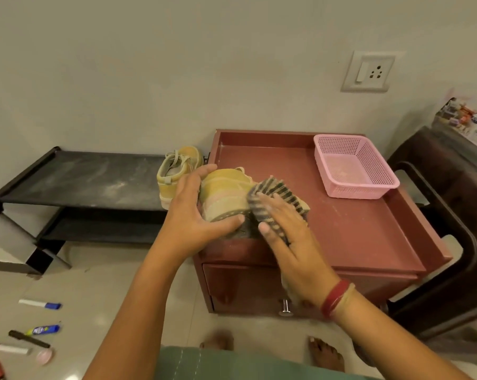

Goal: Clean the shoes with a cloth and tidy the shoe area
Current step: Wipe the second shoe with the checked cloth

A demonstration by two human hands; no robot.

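My left hand [196, 212] grips a yellow shoe [223, 193] by its heel, holding it on its side over the front left of the reddish cabinet top [349, 231]. A striped grey-and-tan cloth [275, 198] is pressed against the shoe under my right hand [289, 237]. The second yellow shoe [174, 171] stands at the right end of the black shoe rack [75, 176], just behind my left hand.
A pink mesh basket [352, 165] sits at the cabinet's back right. A dark chair [451, 215] stands to the right. Markers [40, 304], a small tube [41, 330] and a lid [44, 355] lie on the floor at the lower left. My bare feet [325, 355] are below the cabinet.
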